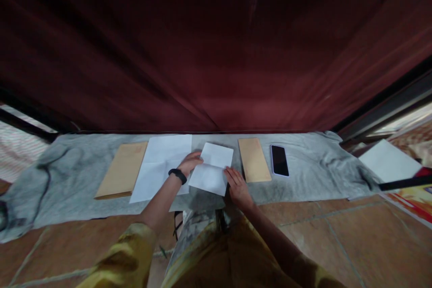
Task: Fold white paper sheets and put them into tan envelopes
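Note:
A folded white sheet of paper [213,167] lies on a grey cloth [310,171] spread on the floor. My left hand [191,162], with a black band on its wrist, presses flat on the sheet's left edge, fingers stretched out. My right hand [237,186] rests at the sheet's lower right corner, fingers extended on the paper's edge. Left of the folded sheet lies a larger unfolded white sheet [158,164], partly under my left forearm.
A brown envelope [123,169] lies at the left of the cloth, a smaller brown envelope [254,159] and a black phone [280,160] at the right. A dark red curtain [216,54] hangs behind. Another white sheet [386,160] lies far right on the tiled floor.

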`<action>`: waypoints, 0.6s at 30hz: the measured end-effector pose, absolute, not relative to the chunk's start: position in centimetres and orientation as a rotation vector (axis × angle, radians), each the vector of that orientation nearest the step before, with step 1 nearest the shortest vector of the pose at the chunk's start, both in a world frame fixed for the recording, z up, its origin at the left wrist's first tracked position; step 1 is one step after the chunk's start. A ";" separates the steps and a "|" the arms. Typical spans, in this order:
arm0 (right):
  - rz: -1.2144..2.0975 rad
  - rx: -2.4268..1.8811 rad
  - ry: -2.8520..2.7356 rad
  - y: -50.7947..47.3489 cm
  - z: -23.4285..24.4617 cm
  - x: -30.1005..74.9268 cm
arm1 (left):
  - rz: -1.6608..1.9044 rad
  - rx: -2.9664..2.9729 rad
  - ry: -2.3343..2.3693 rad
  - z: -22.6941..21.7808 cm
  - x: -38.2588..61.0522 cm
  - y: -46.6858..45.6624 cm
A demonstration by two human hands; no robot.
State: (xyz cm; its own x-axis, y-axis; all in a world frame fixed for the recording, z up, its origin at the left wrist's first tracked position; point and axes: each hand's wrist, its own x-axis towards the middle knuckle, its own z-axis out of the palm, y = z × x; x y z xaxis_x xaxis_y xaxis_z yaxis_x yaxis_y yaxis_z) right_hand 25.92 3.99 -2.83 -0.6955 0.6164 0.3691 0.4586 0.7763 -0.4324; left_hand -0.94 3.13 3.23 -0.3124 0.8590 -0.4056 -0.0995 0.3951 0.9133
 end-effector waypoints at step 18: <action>1.956 -0.867 -0.657 2.2 -2.3 19.5 | 1.222 1.691 2.131 3.4 4.0 -0.7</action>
State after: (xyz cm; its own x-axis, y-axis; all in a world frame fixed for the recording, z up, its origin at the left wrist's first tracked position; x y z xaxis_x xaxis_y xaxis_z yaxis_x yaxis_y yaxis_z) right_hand 19.46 2.24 -2.30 -0.3759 0.8707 -0.3171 -0.5026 -0.4791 -0.7197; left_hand 3.99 -0.70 3.37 -0.3486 0.8702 0.3482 0.7400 0.0276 0.6720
